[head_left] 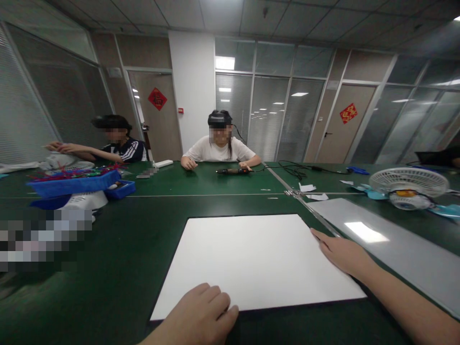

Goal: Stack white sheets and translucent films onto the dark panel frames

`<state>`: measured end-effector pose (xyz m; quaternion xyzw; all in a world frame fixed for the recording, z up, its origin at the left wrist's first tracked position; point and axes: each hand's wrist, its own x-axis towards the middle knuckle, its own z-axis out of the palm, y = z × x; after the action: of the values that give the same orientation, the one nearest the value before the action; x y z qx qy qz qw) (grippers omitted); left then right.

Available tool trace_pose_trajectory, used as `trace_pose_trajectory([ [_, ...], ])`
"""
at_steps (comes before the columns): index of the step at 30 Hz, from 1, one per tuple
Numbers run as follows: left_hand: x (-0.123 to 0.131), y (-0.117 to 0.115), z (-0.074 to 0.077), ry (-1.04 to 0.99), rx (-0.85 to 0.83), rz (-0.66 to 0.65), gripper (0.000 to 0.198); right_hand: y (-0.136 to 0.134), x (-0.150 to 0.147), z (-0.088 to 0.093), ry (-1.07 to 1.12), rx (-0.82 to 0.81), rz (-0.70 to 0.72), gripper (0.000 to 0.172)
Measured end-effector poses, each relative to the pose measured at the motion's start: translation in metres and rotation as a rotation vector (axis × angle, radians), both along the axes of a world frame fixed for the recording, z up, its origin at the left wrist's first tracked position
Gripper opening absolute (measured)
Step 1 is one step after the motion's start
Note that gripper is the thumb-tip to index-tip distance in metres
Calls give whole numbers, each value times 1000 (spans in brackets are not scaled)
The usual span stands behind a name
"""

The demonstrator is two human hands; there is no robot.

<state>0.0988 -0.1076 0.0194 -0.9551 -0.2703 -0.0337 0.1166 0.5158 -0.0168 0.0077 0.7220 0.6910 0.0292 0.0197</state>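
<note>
In front of me a white board (247,263) with a thin dark border lies flat on the green table. My left hand (203,311) rests at its near edge, left of the middle, with fingers curled in. The inside of that hand is hidden, so whether it holds anything does not show. Along the board's right edge lies my right hand (341,254), its fingers stretched out and touching the edge. The undersides of those fingers are out of sight.
Right of the board lies a glossy grey panel (391,239), with fan parts (409,184) behind it. A blue tray (77,184) of coloured pieces stands at the left. Across the table sits a person (221,148) behind a dark tool (233,171); another person (120,143) works farther left.
</note>
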Motion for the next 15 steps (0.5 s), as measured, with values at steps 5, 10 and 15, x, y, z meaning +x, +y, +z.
trace_pose_trajectory([
  [5,2,-3,6,31,-37,-10,34,-1,0,0,-19,-10,-5,58],
  [10,3,-5,5,42,-33,-12,32,-2,0,1,-24,-19,11,58],
  [15,3,-7,8,41,-65,-24,35,-1,2,1,-28,-38,2,58],
])
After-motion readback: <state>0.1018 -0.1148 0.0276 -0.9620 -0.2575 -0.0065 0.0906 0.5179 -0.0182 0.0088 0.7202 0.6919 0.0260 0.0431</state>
